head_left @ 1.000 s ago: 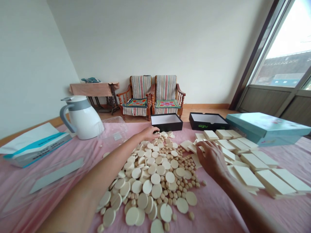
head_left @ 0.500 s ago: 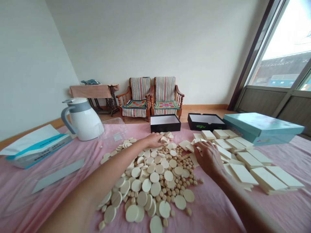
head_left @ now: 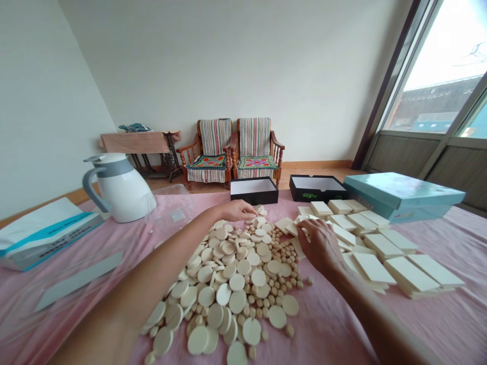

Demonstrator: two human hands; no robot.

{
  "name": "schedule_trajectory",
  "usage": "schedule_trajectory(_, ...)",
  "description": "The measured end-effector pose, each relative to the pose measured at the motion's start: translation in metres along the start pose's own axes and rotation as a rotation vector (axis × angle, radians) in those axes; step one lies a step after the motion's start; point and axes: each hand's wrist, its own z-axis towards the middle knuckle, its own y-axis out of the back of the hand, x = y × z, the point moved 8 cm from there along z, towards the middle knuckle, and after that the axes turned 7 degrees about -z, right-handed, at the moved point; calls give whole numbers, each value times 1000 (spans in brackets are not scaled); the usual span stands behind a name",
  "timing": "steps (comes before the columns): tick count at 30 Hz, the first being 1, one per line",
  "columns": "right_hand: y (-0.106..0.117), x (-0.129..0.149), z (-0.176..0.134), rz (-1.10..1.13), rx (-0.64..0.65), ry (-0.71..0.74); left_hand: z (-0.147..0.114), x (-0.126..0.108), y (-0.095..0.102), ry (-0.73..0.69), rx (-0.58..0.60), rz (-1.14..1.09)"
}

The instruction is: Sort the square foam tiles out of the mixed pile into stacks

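Observation:
A heap of round pale wooden discs (head_left: 238, 281) lies before me, with small wooden cubes (head_left: 281, 279) mixed in along its right side. At the heap's far end is my left hand (head_left: 238, 210), palm down, its fingers stretched over a few discs (head_left: 259, 209); the fingertips are partly hidden. My right hand (head_left: 320, 242) rests on loose flat rectangular wooden pieces (head_left: 283, 224) right of the heap, fingers slightly bent and apart. Beside it stand several stacks of rectangular wooden pieces (head_left: 413, 276).
Two black boxes (head_left: 254, 197) (head_left: 319, 195) and a light blue box (head_left: 403, 197) line the far edge. On the left are a white jug (head_left: 122, 192), a blue-and-white pack (head_left: 49, 233) and clear plastic packaging (head_left: 81, 276). A pink cloth (head_left: 327, 324) covers the table.
My view has turned slightly right. My left hand has moved a little farther away at the heap's far end. The right hand stays on the rectangular pieces.

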Motion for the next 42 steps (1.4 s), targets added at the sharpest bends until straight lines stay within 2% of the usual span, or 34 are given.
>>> schedule_trajectory(4, 3, 3, 1, -7, -5, 0, 50, 16, -5, 74, -144, 128)
schedule_trajectory(6, 6, 5, 1, -18, -4, -2, 67, 21, -13, 114, -157, 189)
schedule_trajectory(9, 9, 8, 2, -33, 8, 4, 80, 27, -24, 191, -149, 255)
schedule_trajectory(15, 11, 10, 2, -33, 12, 17, 75, 32, -30, 293, -194, 323)
schedule_trajectory(19, 7, 10, 1, -29, 32, 21, 67, 32, -29, 282, -207, 321)
schedule_trajectory(24, 4, 10, 0, -49, 62, 13, 50, 20, -41, 119, -61, 249)
schedule_trajectory(28, 5, 9, 0, -49, 65, 18, 23, 4, -49, 3, 72, 171)
schedule_trajectory(33, 4, 6, 0, -23, 46, -1, -4, -11, -43, -74, 177, 127)
schedule_trajectory(35, 3, 7, -1, -17, 39, -3, -2, -13, -35, -71, 171, 122)
schedule_trajectory(38, -1, 15, -2, 2, 51, 61, 14, -16, -25, -49, 61, 155)
schedule_trajectory(40, -6, 22, -1, 15, 89, 129, 29, -20, -28, -40, -6, 188)
schedule_trajectory(42, -13, 27, 2, 2, 140, 165, 43, -25, -39, -33, -35, 215)
